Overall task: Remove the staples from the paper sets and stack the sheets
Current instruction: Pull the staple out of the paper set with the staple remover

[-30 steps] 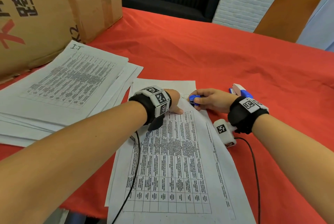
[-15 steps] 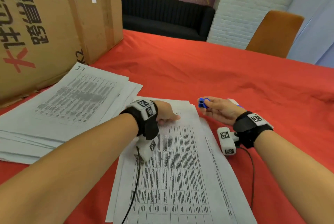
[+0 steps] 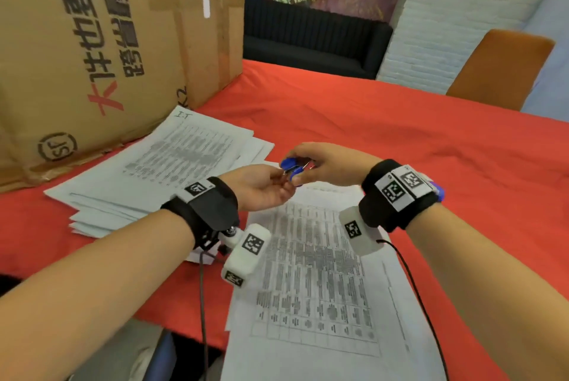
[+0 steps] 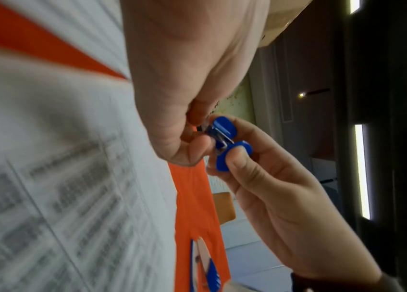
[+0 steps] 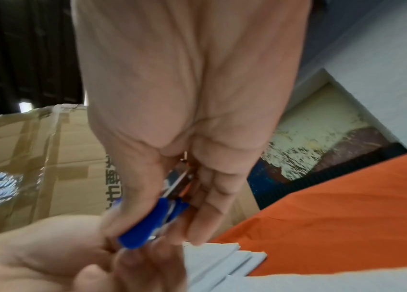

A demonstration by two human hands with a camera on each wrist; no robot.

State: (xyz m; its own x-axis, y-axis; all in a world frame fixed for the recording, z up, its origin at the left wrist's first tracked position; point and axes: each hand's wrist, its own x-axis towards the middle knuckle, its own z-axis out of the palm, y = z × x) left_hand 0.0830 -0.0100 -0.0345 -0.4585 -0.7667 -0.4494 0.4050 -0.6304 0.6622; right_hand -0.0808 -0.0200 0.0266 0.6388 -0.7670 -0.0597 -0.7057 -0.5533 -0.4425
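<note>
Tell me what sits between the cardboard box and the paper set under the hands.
A stack of loose printed sheets lies between the cardboard box and the paper set, on the red tablecloth. The head view shows it.

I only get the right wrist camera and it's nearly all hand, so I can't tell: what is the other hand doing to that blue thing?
Observer: The left wrist view shows it. The left hand pinches at the metal tip of the blue staple remover, which the right hand grips. I cannot make out a staple.
Operator: Are they resting on the paper?
Observer: No. In the head view both hands are up in the air above the printed paper set, which lies flat on the red cloth.
Operator: Is there another tool anywhere?
Observer: Yes, a blue and white tool, probably a stapler, lies on the cloth near the right wrist.
</note>
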